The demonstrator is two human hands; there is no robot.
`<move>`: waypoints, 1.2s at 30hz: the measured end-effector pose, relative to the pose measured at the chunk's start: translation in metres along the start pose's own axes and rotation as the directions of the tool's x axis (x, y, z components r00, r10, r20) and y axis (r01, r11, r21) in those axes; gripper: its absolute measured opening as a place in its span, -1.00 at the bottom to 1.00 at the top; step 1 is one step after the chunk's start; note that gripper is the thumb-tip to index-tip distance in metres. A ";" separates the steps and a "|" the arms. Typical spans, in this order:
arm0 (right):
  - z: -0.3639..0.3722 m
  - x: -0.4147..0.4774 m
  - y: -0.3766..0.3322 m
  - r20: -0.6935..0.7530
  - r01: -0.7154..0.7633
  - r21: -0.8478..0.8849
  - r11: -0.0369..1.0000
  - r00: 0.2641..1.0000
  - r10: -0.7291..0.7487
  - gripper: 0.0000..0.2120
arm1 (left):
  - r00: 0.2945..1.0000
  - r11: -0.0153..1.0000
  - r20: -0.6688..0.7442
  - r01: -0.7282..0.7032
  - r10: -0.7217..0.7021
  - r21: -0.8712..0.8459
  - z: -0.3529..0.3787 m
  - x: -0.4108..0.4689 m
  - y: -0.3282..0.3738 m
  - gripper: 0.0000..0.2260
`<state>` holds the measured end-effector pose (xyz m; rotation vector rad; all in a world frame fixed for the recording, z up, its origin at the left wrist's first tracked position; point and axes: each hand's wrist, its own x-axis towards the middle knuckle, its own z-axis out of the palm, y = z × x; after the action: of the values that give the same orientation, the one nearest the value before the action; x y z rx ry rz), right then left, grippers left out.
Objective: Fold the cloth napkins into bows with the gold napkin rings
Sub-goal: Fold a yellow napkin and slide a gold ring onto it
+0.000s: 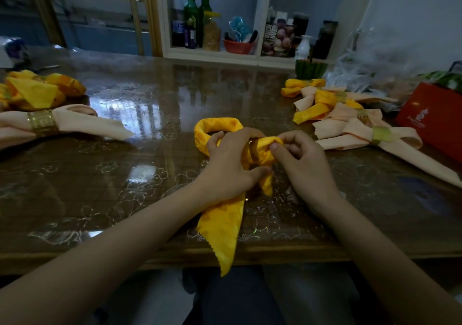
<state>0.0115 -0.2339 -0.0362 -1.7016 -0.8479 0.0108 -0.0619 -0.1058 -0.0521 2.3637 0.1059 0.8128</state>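
A yellow cloth napkin [221, 224] lies at the middle of the table, one end looped at the back, one tail hanging over the front edge. A gold napkin ring [253, 149] sits round its gathered middle. My left hand [230, 167] grips the napkin and the ring from the left. My right hand [300, 162] pinches the bunched cloth that sticks out of the ring on its right side. Most of the ring is hidden by my fingers.
Peach and yellow napkin bows [355, 124] with rings lie at the right, beside a red box [435, 122]. A peach bow with a gold ring [42, 123] and yellow napkins [32, 92] lie at the left. A shelf with bottles [197, 14] stands behind the glossy table [125, 174].
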 end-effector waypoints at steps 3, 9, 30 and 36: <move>-0.003 0.005 -0.003 -0.048 -0.044 0.084 0.995 0.998 0.049 -0.95 | 0.998 0.999 -0.054 0.015 -0.013 0.050 0.000 0.001 -0.003 -0.58; -0.037 0.010 -0.020 0.222 0.057 -0.222 0.973 0.975 -0.007 -0.82 | 0.990 0.981 -0.089 0.119 -0.106 0.152 0.002 0.003 -0.009 -0.58; 0.022 0.025 0.004 0.382 0.302 -0.507 0.807 0.918 -0.103 -0.78 | 0.912 0.925 0.200 0.376 -0.357 -0.061 -0.049 0.046 -0.003 -0.59; 0.026 0.030 0.012 0.374 0.278 -0.473 0.836 0.923 -0.095 -0.71 | 0.831 0.746 0.196 0.332 -0.521 0.578 -0.025 0.083 -0.033 -0.53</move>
<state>0.0287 -0.1967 -0.0428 -2.1498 -1.3712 -0.0719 -0.0058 -0.0436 -0.0125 2.7768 0.7971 0.1224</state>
